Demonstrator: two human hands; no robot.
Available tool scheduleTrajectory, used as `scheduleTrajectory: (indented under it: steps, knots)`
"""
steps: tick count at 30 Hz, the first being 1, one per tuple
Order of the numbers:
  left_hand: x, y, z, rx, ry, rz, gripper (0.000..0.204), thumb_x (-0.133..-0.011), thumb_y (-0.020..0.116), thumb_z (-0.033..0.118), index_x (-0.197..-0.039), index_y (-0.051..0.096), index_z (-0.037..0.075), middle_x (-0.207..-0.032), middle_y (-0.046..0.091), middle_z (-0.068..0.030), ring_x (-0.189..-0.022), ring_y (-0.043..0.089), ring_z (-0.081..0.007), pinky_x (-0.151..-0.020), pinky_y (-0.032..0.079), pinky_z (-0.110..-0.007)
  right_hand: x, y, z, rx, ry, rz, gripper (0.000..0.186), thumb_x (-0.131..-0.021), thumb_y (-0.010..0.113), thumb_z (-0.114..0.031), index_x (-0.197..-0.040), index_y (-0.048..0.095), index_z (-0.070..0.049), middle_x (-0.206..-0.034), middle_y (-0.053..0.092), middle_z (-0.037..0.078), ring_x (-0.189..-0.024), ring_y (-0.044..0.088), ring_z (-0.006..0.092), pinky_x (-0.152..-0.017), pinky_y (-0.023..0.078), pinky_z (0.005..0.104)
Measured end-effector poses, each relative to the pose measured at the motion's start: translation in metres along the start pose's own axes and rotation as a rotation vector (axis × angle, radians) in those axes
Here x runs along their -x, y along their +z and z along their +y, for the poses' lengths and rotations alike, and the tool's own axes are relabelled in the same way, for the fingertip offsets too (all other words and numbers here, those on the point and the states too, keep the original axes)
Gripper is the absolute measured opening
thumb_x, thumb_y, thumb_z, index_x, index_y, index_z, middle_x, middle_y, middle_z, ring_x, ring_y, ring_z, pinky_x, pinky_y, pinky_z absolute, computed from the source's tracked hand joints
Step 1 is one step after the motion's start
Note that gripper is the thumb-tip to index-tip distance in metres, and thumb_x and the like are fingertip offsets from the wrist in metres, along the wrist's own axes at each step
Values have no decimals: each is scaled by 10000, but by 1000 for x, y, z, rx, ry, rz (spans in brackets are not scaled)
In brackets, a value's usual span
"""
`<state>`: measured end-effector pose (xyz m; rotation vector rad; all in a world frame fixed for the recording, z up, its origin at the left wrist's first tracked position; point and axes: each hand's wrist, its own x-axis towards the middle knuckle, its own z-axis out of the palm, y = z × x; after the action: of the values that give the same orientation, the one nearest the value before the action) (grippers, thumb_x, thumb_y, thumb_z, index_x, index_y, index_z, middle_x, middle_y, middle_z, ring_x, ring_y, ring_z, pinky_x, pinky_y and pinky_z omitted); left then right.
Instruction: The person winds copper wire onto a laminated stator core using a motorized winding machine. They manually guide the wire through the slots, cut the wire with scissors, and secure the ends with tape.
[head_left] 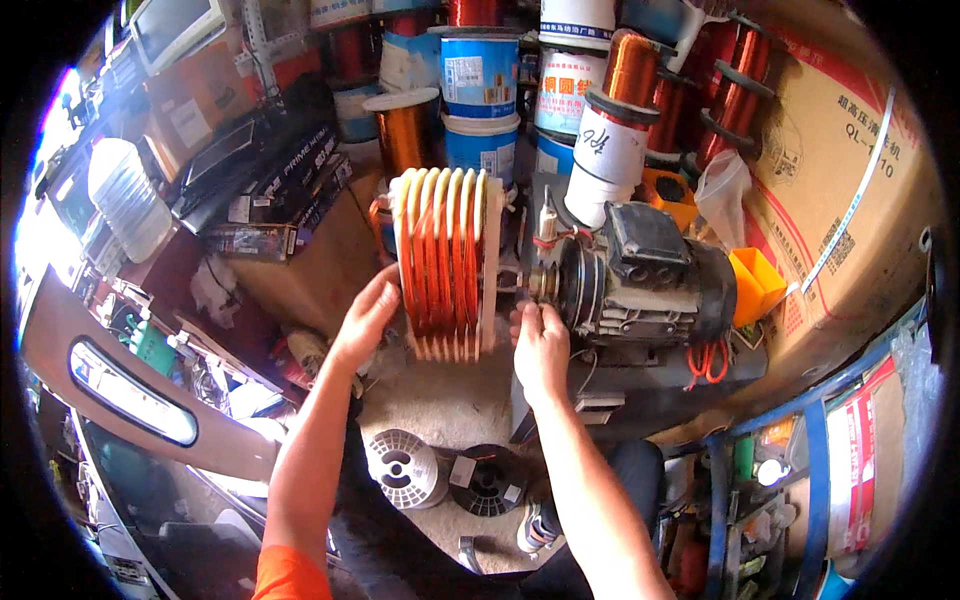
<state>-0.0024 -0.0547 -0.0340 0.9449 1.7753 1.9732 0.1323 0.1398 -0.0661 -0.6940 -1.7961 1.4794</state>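
Note:
A coil winding former [455, 265] with ridged pale sections carries red-orange copper wire wound in several side-by-side grooves. It is mounted on a horizontal shaft at the left of a dark electric motor [640, 290]. My left hand [370, 315] is at the former's left end, its fingers bent against the side and partly hidden. Close to the shaft, between former and motor, is my right hand [541, 345]. Its fingers are curled together near the shaft's fittings [543, 281]; what lies between them is too small to make out.
Copper wire spools [405, 135] and blue-and-white tubs [480, 75] stand behind. A large carton [840, 170] rises at right, near an orange bin [757, 285]. Below lie a white spool [405, 468] and a black spool [488, 480]. A blue rack [716, 510] is lower right.

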Motion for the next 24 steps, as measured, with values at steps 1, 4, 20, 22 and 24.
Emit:
scheduleTrajectory:
  steps: [1,4,20,22,24]
  knots:
    - [6,2,-1,-44,-9,26,543,-1022,456,340,-1413,382,-29,-1376,483,-110,-1286,416,-169,-1088,303,-310,2,2,-5,0,39,-16,337,-991,457,-269,-961,631,18,-793,649,165,-737,629,322,-678,467,402]
    - [2,11,2,123,-171,151,583,-987,514,406,-1359,449,-38,-1294,553,-109,-1191,506,-159,-1012,390,-295,3,0,-5,-109,118,-24,318,-993,456,-251,-921,616,14,-752,636,139,-695,618,275,-643,458,374]
    - [4,10,23,77,-96,-18,805,-836,701,65,-1500,245,36,-1437,455,-109,-1287,460,-193,-1086,344,-303,6,-11,-23,97,-8,27,295,-984,488,-236,-887,594,21,-770,674,175,-717,664,355,-644,498,418]
    - [-1,-1,17,-371,-57,-118,861,-787,760,128,-1467,237,59,-1406,468,-117,-1259,469,-212,-1074,348,-317,10,-14,-32,127,-3,-10,290,-983,490,-239,-936,589,30,-776,674,184,-718,667,362,-639,506,428]
    - [-6,-22,-11,-621,1,-139,629,-770,776,176,-1301,454,73,-1269,570,-116,-1137,540,-225,-1003,411,-347,16,-16,-46,223,-34,-44,284,-973,506,-236,-1000,576,38,-787,673,196,-725,671,372,-639,516,438]
